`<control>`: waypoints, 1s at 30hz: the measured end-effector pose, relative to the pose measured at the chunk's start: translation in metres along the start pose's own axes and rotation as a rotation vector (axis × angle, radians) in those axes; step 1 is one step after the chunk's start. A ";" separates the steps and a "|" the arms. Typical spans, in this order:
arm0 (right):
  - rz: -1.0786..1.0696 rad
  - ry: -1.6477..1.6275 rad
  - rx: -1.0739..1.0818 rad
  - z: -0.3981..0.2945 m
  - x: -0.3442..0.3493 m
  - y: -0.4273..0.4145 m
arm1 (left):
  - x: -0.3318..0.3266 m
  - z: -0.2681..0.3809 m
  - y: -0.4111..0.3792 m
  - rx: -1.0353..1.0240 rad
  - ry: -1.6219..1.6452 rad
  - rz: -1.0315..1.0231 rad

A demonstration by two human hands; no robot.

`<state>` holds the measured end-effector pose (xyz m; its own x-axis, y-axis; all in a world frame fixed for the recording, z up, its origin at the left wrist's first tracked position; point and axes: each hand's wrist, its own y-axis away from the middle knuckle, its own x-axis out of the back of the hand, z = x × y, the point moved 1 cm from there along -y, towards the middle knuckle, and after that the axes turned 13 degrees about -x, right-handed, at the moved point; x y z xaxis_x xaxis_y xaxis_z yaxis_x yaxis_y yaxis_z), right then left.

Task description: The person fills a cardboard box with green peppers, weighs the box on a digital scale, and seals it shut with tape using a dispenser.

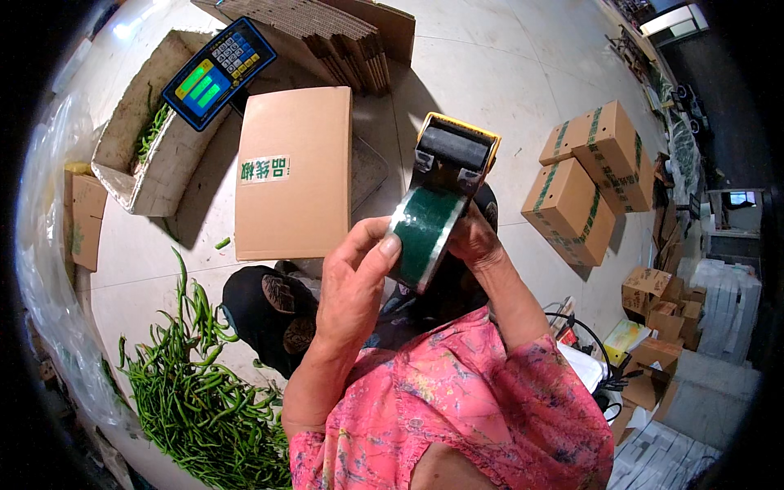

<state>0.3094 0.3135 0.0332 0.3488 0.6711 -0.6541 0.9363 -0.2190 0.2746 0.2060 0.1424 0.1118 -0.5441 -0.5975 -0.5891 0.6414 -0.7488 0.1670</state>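
A tape dispenser point(456, 144) with a black roller and yellow edge is raised above my lap. On it sits a wide roll of green tape point(425, 229). My right hand point(476, 240) grips the dispenser from behind, its fingers partly hidden by the roll. With thumb and fingers, my left hand point(361, 260) pinches the roll's near left edge. Before my knees a closed cardboard carton point(294, 184) rests on a weighing scale, whose platform point(367, 171) shows at the carton's right. A short strip of printed tape point(264, 170) lies across the carton's face.
The scale's lit display point(219, 73) stands beside a foam box point(165, 190) holding some green chillies. A large heap of green chillies point(202, 404) covers the floor at left. Flattened cartons point(343, 49) lean behind. Taped cartons point(569, 208) stand at right. Plastic sheeting point(55, 263) hangs far left.
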 end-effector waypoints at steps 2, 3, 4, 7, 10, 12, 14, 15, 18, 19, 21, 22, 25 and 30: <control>0.014 -0.019 -0.022 -0.004 -0.003 0.003 | -0.002 0.004 0.001 -0.003 0.022 -0.037; 0.020 -0.029 -0.032 -0.005 -0.005 0.004 | -0.002 0.006 0.002 -0.005 0.032 -0.056; 0.005 -0.049 -0.050 -0.005 -0.003 0.005 | -0.002 0.008 0.003 0.014 0.034 -0.062; -0.011 -0.086 -0.084 -0.005 0.002 0.007 | -0.002 0.009 0.003 0.042 0.066 -0.081; 0.031 -0.075 -0.063 -0.005 -0.001 0.007 | -0.003 0.004 0.002 0.025 0.109 -0.083; 0.063 -0.060 -0.032 -0.003 -0.003 0.005 | -0.007 0.008 0.004 0.018 0.097 -0.070; 0.072 -0.036 -0.058 -0.005 -0.004 0.005 | -0.008 0.002 0.004 -0.015 0.114 -0.072; 0.078 -0.024 -0.068 -0.007 -0.003 0.005 | -0.008 -0.001 0.004 -0.036 0.128 -0.078; 0.072 -0.030 -0.063 -0.004 0.000 0.003 | -0.014 0.005 0.006 -0.007 0.077 -0.043; 0.067 -0.035 -0.058 -0.004 -0.001 0.002 | -0.015 0.005 0.006 -0.011 0.066 -0.034; 0.060 -0.044 -0.050 -0.006 -0.004 0.003 | -0.017 0.000 0.005 -0.053 0.067 -0.028; 0.070 -0.046 -0.047 -0.004 -0.003 0.003 | -0.020 0.001 0.006 -0.053 0.054 -0.024; 0.059 -0.059 -0.063 0.000 0.006 0.005 | -0.026 0.006 0.007 -0.066 -0.032 -0.014; -0.007 -0.066 -0.073 -0.005 0.001 0.006 | -0.025 0.002 0.008 0.008 -0.139 0.040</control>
<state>0.3157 0.3162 0.0375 0.3462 0.6240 -0.7006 0.9341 -0.1604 0.3188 0.2234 0.1503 0.1295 -0.5885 -0.6602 -0.4666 0.6599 -0.7257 0.1945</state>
